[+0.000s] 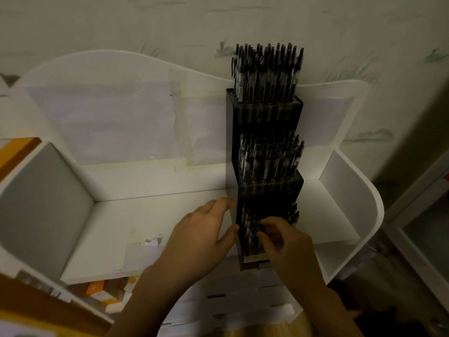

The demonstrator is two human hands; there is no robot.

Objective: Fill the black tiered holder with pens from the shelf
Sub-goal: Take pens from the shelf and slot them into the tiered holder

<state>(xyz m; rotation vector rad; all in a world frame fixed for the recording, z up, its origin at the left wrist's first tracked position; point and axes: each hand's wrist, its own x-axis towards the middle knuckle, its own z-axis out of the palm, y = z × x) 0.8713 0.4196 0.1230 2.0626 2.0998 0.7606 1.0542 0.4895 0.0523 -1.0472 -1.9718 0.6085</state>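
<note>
White shelf point(170, 215) carries the black tiered holder point(267, 113); left hand point(201, 237) lies flat against its side, right hand point(286, 242) pinches pens point(250, 227) in the lowest tier.

Tiered holder point(267, 122) on shelf point(158, 215), right of middle; pens point(266, 74) upright in every tier.

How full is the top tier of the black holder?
Full: the top tier of the holder is packed with upright pens.

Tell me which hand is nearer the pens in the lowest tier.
Right. The right hand is in among those pens; the left hand rests against the holder's left side.
</note>
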